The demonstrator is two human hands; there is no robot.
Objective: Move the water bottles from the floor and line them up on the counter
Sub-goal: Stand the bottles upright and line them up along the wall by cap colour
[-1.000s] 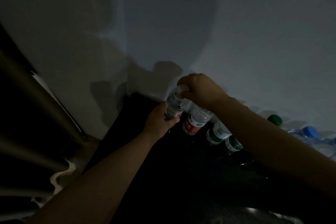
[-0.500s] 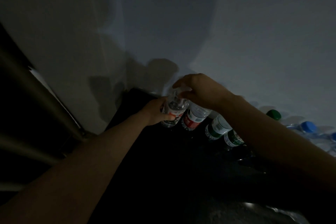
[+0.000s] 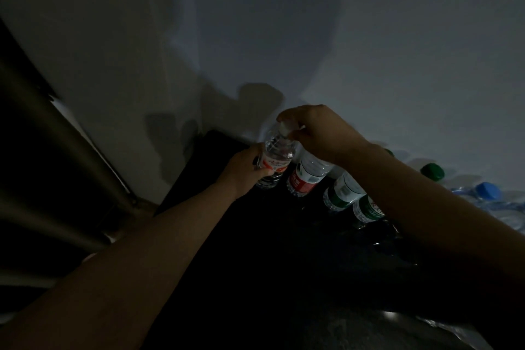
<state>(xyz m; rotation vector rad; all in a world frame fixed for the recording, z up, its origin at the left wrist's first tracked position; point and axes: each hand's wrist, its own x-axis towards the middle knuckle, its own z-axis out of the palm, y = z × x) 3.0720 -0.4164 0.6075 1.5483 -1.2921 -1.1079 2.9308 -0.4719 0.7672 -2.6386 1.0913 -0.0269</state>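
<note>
The room is dim: a black desk (image 3: 255, 250) runs up to a pale grey wall (image 3: 369, 51) streaked with shadows, and a dark slanted structure (image 3: 56, 136) stands at the left (too dim to identify). At the desk's far left corner the left hand (image 3: 244, 172) is wrapped round the body of a clear water bottle (image 3: 277, 160), while the right hand (image 3: 321, 133) pinches its white cap (image 3: 284, 129). Just to its right along the wall stand a red-labelled bottle (image 3: 305, 176) and two green-labelled bottles (image 3: 342, 190). Beyond the right forearm a green cap (image 3: 431, 171) and a blue cap (image 3: 488, 190) show.
</note>
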